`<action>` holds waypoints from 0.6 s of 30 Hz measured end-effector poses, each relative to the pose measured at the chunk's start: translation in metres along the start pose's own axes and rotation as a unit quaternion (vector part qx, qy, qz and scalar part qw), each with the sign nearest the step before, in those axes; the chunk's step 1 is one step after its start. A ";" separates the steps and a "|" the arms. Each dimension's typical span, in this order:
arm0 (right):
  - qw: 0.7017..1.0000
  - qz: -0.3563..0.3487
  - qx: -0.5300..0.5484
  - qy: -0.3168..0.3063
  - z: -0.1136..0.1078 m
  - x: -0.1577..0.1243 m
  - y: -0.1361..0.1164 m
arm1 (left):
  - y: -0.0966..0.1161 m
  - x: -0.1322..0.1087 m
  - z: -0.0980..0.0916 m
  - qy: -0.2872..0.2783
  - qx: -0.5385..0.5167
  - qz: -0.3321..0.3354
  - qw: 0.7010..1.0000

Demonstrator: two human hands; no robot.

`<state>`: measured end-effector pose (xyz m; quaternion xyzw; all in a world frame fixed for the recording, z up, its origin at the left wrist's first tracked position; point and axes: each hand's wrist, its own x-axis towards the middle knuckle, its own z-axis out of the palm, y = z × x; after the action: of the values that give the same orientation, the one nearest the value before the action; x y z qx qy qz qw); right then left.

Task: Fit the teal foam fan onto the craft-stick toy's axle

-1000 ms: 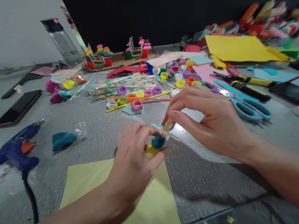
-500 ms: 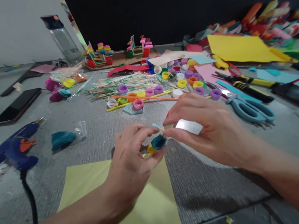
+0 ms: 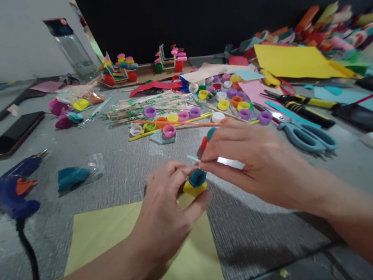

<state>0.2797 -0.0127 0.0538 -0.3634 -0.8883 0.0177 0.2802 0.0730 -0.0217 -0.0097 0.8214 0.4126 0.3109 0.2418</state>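
Between its thumb and fingers, my left hand (image 3: 169, 212) holds a small yellow piece (image 3: 195, 189) with a teal lump (image 3: 197, 177) on it. My right hand (image 3: 256, 162) pinches a thin pale stick (image 3: 193, 158) just above the teal lump. Red and teal bits (image 3: 204, 143) show beside the right fingers, partly hidden. A yellow paper sheet (image 3: 105, 231) lies under my left forearm.
A blue glue gun (image 3: 11, 189) and a phone (image 3: 12, 135) lie at left. Bottle caps (image 3: 169, 131), wrapped sticks (image 3: 146, 106), scissors (image 3: 308, 136) and pliers (image 3: 308, 112) spread beyond my hands. A water bottle (image 3: 73, 51) stands at the back.
The yellow piece shows more from between my left fingers. Red and teal bits now appear by my right fingers. The whole view has shifted slightly, with table items further left.
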 end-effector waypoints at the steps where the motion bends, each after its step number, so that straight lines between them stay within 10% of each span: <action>1: 1.000 -0.001 0.001 -0.004 -0.001 0.001 0.001 | 0.001 0.000 -0.001 -0.002 -0.018 -0.004 1.000; 18: 0.996 -0.073 0.004 0.046 -0.011 -0.005 0.008 | 0.004 0.017 -0.007 -0.033 -0.204 -0.041 0.977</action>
<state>0.2931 -0.0120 0.0588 -0.2973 -0.8986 -0.0161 0.3223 0.0777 -0.0089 0.0029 0.7467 0.3658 0.3509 0.4307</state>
